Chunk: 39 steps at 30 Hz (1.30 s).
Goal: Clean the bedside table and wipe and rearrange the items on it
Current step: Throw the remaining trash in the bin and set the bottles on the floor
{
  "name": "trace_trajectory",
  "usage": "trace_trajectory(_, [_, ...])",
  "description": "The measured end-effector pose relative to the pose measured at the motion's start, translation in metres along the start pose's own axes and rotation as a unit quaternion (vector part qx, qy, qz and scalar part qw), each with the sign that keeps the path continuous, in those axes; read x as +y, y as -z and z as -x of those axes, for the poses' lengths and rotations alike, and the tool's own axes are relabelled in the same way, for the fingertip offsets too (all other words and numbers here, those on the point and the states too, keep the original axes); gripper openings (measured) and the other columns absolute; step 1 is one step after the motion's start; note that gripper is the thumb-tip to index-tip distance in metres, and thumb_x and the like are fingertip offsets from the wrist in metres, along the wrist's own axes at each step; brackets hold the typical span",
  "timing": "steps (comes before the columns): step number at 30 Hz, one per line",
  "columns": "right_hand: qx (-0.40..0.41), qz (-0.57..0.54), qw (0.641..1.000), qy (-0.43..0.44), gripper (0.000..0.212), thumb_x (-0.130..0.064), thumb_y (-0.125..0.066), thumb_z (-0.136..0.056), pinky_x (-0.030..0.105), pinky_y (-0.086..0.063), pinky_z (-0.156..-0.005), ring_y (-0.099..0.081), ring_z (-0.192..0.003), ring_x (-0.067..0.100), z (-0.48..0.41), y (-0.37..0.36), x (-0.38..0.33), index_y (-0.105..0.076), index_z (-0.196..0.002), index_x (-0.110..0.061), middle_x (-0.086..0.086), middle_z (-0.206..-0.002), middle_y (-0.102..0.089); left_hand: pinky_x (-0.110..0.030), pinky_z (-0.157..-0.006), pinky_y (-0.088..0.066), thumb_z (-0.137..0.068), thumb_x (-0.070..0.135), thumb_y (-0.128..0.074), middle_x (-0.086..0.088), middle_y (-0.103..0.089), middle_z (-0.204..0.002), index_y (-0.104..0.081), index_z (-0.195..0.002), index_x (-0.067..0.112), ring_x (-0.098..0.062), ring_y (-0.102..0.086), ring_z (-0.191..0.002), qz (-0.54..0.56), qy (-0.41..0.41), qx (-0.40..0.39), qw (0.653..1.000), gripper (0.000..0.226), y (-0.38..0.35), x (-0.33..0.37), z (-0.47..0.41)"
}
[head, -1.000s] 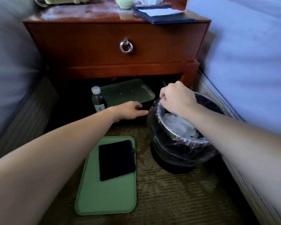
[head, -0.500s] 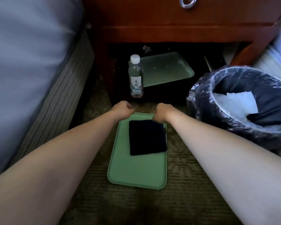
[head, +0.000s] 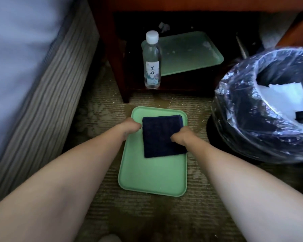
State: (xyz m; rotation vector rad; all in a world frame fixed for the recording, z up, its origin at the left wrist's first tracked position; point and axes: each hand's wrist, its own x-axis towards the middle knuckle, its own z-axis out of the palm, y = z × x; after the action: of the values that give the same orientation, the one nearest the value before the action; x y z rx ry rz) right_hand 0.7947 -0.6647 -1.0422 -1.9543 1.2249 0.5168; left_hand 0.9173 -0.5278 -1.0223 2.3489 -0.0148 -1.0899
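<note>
A green tray point(head: 152, 175) lies on the carpet in front of the bedside table point(head: 124, 81), with a folded dark cloth point(head: 161, 137) on its far half. My left hand point(head: 130, 127) is curled at the cloth's left edge, over the tray's left rim. Curled over the cloth's right edge, my right hand point(head: 180, 135) grips it. The fingertips of both hands are hidden. A second green tray point(head: 191, 53) with crumbs sits on the table's low shelf, behind an upright water bottle point(head: 152, 62).
A bin point(head: 262, 109) lined with a dark plastic bag holds white tissue and stands at the right. A bed point(head: 33, 75) with a striped base runs along the left. Crumbs dot the carpet point(head: 147, 215).
My right hand left the bin and my left hand drew back from the shelf. Both went to the tray's far edge, then slid back to the cloth's sides. My view has tilted down.
</note>
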Motion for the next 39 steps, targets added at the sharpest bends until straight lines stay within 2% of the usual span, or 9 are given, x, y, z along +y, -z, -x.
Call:
trace_trajectory(11, [-0.056, -0.165, 0.983, 0.062, 0.032, -0.012, -0.06, -0.076, 0.041, -0.055, -0.091, -0.064, -0.1, 0.028, 0.015, -0.037, -0.05, -0.065, -0.108, -0.014, 0.009, -0.108, -0.068, -0.039, -0.084, -0.043, -0.099, 0.016, -0.053, -0.019, -0.053, -0.135, -0.045, -0.137, 0.003, -0.035, -0.053, -0.121, 0.036, 0.049, 0.079, 0.995, 0.041, 0.065, -0.043, -0.012])
trace_trajectory(19, [-0.096, -0.151, 0.979, 0.093, 0.03, -0.009, -0.059, -0.084, 0.04, -0.051, -0.095, -0.06, -0.107, 0.027, 0.014, -0.059, -0.069, -0.054, -0.112, -0.02, 0.006, -0.115, -0.063, -0.037, -0.083, -0.045, -0.095, 0.017, -0.059, -0.013, -0.059, -0.117, -0.054, -0.127, 0.005, -0.03, -0.057, -0.105, 0.055, 0.057, 0.072, 0.994, 0.035, 0.083, -0.064, -0.017])
trace_trajectory(21, [-0.074, -0.118, 0.987, 0.086, 0.03, -0.014, -0.059, -0.088, 0.038, -0.052, -0.092, -0.061, -0.104, 0.027, 0.01, -0.057, -0.068, -0.058, -0.118, -0.014, 0.007, -0.112, -0.063, -0.04, -0.093, -0.047, -0.093, 0.025, -0.061, -0.016, -0.052, -0.132, -0.049, -0.133, 0.003, -0.035, -0.052, -0.119, -0.049, 0.05, 0.127, 0.989, 0.047, 0.078, -0.064, -0.021])
trace_trajectory(24, [0.065, -0.123, 0.984, 0.109, 0.034, -0.02, -0.062, -0.091, 0.04, -0.055, -0.087, -0.061, -0.1, 0.025, 0.005, -0.038, -0.077, -0.058, -0.124, -0.014, 0.007, -0.115, -0.061, -0.047, -0.104, -0.042, -0.092, 0.023, -0.062, -0.021, -0.038, -0.139, -0.039, -0.139, 0.006, -0.037, -0.044, -0.126, -0.187, -0.158, 0.255, 0.936, 0.056, 0.068, -0.046, -0.024])
trace_trajectory(28, [0.271, -0.185, 0.897, 0.297, 0.045, -0.021, -0.064, -0.091, 0.031, -0.04, -0.099, -0.051, -0.12, 0.026, 0.003, 0.037, -0.121, -0.05, -0.133, -0.012, 0.01, -0.131, -0.052, -0.037, -0.108, -0.04, -0.09, 0.017, -0.067, -0.015, -0.044, -0.133, -0.04, -0.138, 0.007, -0.026, -0.049, -0.124, -0.103, -0.39, 0.171, 0.899, 0.057, 0.052, 0.023, -0.022])
trace_trajectory(30, [0.295, -0.216, 0.871, 0.328, 0.052, -0.025, -0.066, -0.09, 0.027, -0.036, -0.1, -0.049, -0.125, 0.025, 0.001, 0.075, -0.149, -0.046, -0.136, -0.01, 0.011, -0.135, -0.05, -0.033, -0.11, -0.039, -0.087, 0.02, -0.072, -0.013, -0.044, -0.139, -0.036, -0.14, 0.007, -0.022, -0.047, -0.128, -0.042, -0.401, 0.15, 0.903, 0.066, 0.047, 0.061, -0.024])
trace_trajectory(32, [0.244, -0.219, 0.888, 0.322, 0.058, -0.032, -0.068, -0.088, 0.027, -0.038, -0.101, -0.05, -0.128, 0.022, -0.002, 0.098, -0.169, -0.046, -0.139, -0.013, 0.007, -0.136, -0.053, -0.028, -0.105, -0.04, -0.085, 0.021, -0.074, -0.012, -0.044, -0.14, -0.033, -0.141, 0.007, -0.021, -0.047, -0.129, 0.034, -0.377, 0.168, 0.91, 0.07, 0.046, 0.092, -0.027])
trace_trajectory(36, [0.14, -0.217, 0.898, 0.357, 0.043, -0.033, -0.071, -0.085, 0.031, -0.048, -0.097, -0.06, -0.111, 0.015, -0.008, 0.101, -0.179, -0.061, -0.126, -0.022, -0.006, -0.108, -0.063, -0.024, -0.089, -0.042, -0.086, 0.021, -0.074, -0.011, -0.054, -0.136, -0.037, -0.139, 0.01, -0.023, -0.053, -0.125, 0.068, -0.33, 0.188, 0.922, 0.066, 0.052, 0.117, -0.033])
trace_trajectory(39, [0.172, -0.241, 0.88, 0.371, 0.035, -0.028, -0.071, -0.087, 0.011, -0.045, -0.076, -0.058, -0.099, 0.008, -0.012, 0.099, -0.168, -0.064, -0.121, -0.02, -0.011, -0.099, -0.061, -0.022, -0.085, -0.043, -0.082, 0.027, -0.077, -0.006, -0.061, -0.129, -0.046, -0.136, 0.013, -0.018, -0.058, -0.118, 0.057, -0.339, 0.172, 0.923, 0.064, 0.054, 0.114, -0.034])
